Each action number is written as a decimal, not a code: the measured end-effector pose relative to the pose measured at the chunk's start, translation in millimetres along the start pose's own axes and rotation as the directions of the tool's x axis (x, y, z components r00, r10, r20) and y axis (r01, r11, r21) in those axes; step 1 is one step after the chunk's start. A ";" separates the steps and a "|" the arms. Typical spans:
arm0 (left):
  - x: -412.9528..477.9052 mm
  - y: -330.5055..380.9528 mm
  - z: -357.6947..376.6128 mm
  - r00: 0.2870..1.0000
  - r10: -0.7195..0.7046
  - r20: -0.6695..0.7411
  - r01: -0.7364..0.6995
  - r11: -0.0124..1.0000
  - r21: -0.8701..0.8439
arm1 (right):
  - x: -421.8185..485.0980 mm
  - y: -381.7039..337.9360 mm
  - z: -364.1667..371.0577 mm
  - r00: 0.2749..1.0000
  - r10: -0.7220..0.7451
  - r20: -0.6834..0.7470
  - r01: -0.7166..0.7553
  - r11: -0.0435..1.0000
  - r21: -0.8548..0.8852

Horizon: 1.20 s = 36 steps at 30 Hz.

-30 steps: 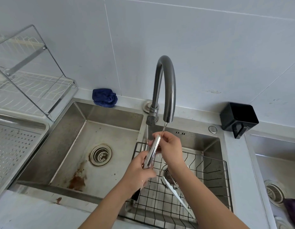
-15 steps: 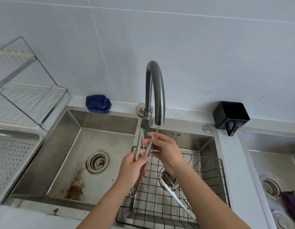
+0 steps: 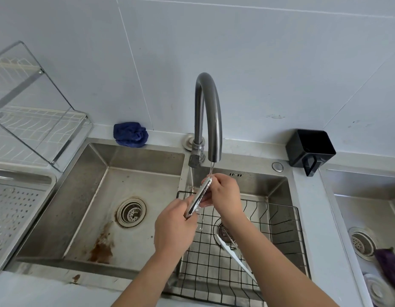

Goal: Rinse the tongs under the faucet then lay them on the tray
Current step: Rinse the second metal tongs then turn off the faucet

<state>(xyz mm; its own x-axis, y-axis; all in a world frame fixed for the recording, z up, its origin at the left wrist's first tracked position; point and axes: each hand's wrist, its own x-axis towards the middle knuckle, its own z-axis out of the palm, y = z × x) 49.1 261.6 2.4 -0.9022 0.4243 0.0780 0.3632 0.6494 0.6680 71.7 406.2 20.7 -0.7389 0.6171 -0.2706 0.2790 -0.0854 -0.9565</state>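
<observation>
Pale tiled wall behind, steel sink (image 3: 134,165) below, and the faucet (image 3: 208,111) is running a thin stream straight down onto the tongs (image 3: 198,197). Left hand (image 3: 173,229) is wrapped round the handle end, right hand (image 3: 223,196) pinches the toothed tip, so both are closed on the tongs and they sit angled up toward the spout, over the wire rack (image 3: 247,251) in the right basin. What's new: half a second back the tongs' arms stood spread, one of them up beside the faucet's base; now they're squeezed together and the tip has swung right in under the water, with the right hand's fingers (image 3: 206,199) working along the metal. That reads as the rinse properly under way, not finished. Water is dripping off below the left hand. A white utensil (image 3: 234,253) lies in the rack near the drain. The tray (image 3: 19,209), perforated, waits well apart on the far left, past the other basin, beside the drying rack (image 3: 37,120). A blue cloth (image 3: 130,135) and a black holder (image 3: 309,149) sit on the tabletop at the back. Next job, I'd judge, is flipping to wet the handle end, then carrying left, and wet steel could slip
</observation>
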 end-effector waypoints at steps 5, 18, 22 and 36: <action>2.4 -1.3 -2.5 0.999 -0.022 -0.039 0.017 0.993 -0.115 | -2.6 -2.3 3.8 0.985 0.017 0.173 -0.040 0.991 0.131; 6.1 0.4 4.2 0.999 -0.046 -0.001 0.043 0.954 -0.298 | 2.3 -4.0 -2.5 0.991 -0.002 0.134 -0.007 0.998 0.068; 8.9 -4.9 10.2 0.973 -0.177 0.151 0.227 0.863 -0.451 | 0.4 -5.0 -7.1 0.985 0.014 0.170 -0.049 0.978 0.200; 28.4 11.3 29.3 0.725 -0.384 0.571 0.688 0.411 -0.598 | -6.6 -9.3 8.3 0.963 -0.233 0.138 0.269 0.874 -0.404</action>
<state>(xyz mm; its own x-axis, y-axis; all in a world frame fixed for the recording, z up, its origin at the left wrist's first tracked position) 34.4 299.5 -9.5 -0.6608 0.4191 -0.6227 -0.6107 0.1821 0.7707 68.9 396.3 30.4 -0.8607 0.5064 -0.0530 0.2927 0.4071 -0.8652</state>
